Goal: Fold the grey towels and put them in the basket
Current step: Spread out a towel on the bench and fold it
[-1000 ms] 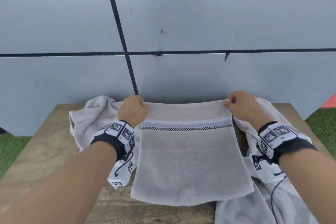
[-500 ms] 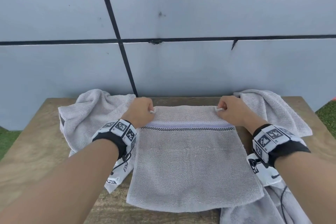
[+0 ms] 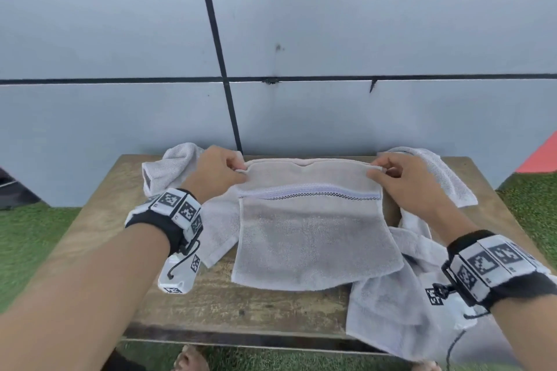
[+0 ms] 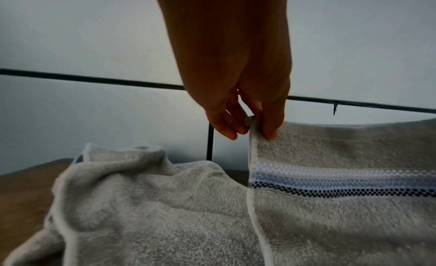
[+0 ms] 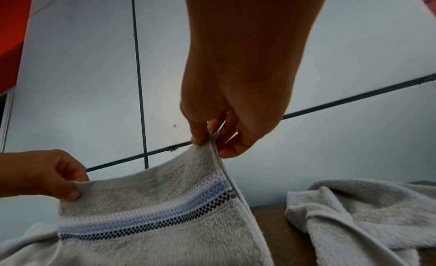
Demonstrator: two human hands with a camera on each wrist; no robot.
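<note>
left hand point(image 3: 215, 173) grip: pinching far-left corner of grey towel point(image 3: 313, 238) | right hand point(image 3: 407, 181) grip: pinching its far-right corner | towel: centre frame, far edge lifted, near part draped on wooden surface point(image 3: 99, 220) | other grey towels point(image 3: 401, 307): crumpled left and right

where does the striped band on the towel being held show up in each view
Head: the striped band runs across the middle of the picture, just below both hands.
Left wrist: the band fills the right half, below the left hand that pinches the corner.
Right wrist: the band slants from lower left up to centre right, below the right hand.
Shared landmark: the black joint line on the grey wall.
</note>
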